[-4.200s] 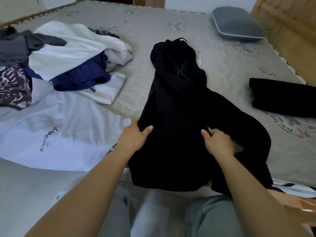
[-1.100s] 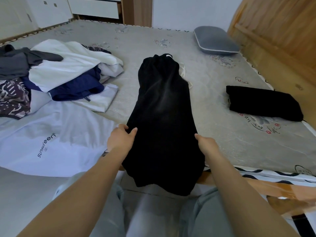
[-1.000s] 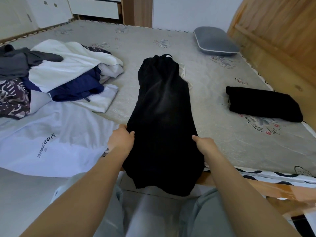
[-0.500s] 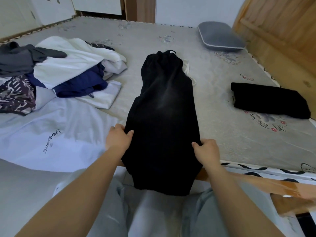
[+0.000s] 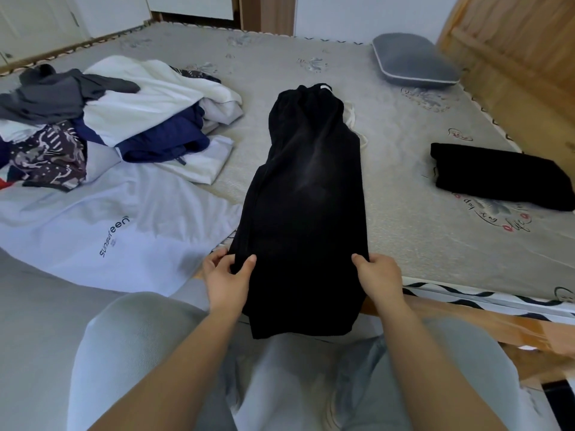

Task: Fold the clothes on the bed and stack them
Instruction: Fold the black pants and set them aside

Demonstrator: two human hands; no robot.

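Two hands hold the near end of the black garment (image 5: 306, 194), one at each side edge. The left hand (image 5: 225, 279) pinches the left edge between thumb and fingers; the right hand (image 5: 378, 279) curls round the right edge, thumb on top. Beyond the hands the garment runs away up the bed (image 5: 420, 231) as a long narrow strip, its white drawstring (image 5: 351, 118) showing at the far end, while below the hands its hem hangs over the bed's edge.

A few seconds ago the cloth was bunched and spread wide to the right of the right hand. Now that side is folded in, and the strip is smooth and even. The hands have also slid closer to the person, from resting flat on the cloth to gripping its edges.

To my eye the lengthwise fold is done, and the grip suits lifting the near end and carrying it forward to halve the strip.

Well to the right of the right hand lies a folded black piece (image 5: 501, 177), probably the start of the stack. Left of the left hand sprawls a pale shirt (image 5: 102, 225), and past it a heap (image 5: 124, 119) not yet folded, so much remains.
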